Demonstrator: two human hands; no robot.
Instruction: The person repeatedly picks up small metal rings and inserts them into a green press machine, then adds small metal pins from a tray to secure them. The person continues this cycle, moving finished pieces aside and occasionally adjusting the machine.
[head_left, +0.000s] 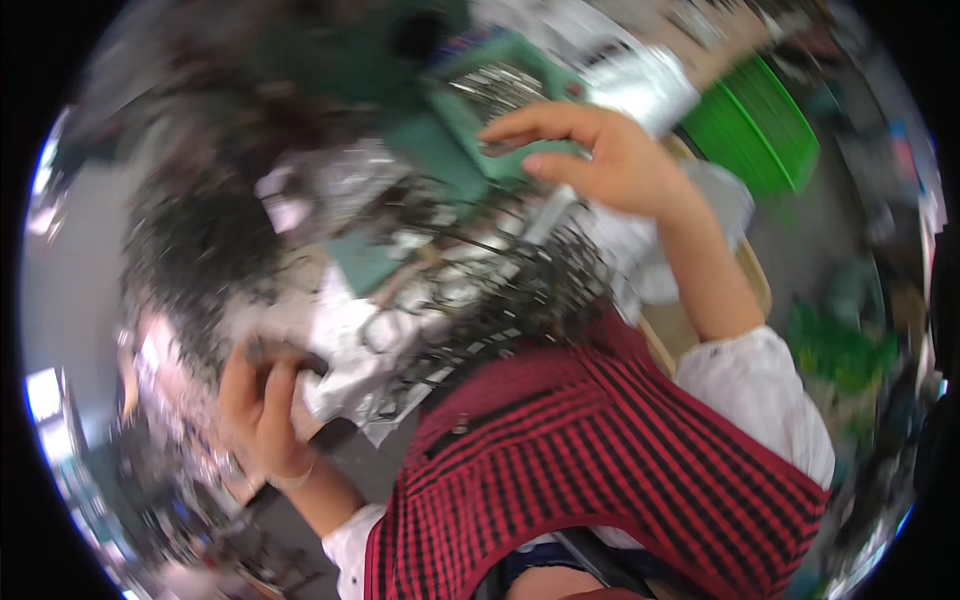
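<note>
Smeared by motion, my left hand [262,405] is at the left of the worktable, its fingers bent around a dark piece that I cannot make out. My right hand [610,160] reaches over a green tray [455,115] with thumb and forefinger apart, and no held thing shows. Thin silvery metal pieces [498,88] lie together in that tray. Between my hands, close to my body, spreads a tangled heap of dark wire-like parts [520,285]. White plastic sheeting [345,335] shows beneath and beside the heap.
Another large dark pile [205,235] of thin parts lies at the left. A bright green basket [750,125] stands at the right, past crumpled white bags [640,90]. Below my right forearm is the rim of a beige container [757,275]. Much of the view is blurred.
</note>
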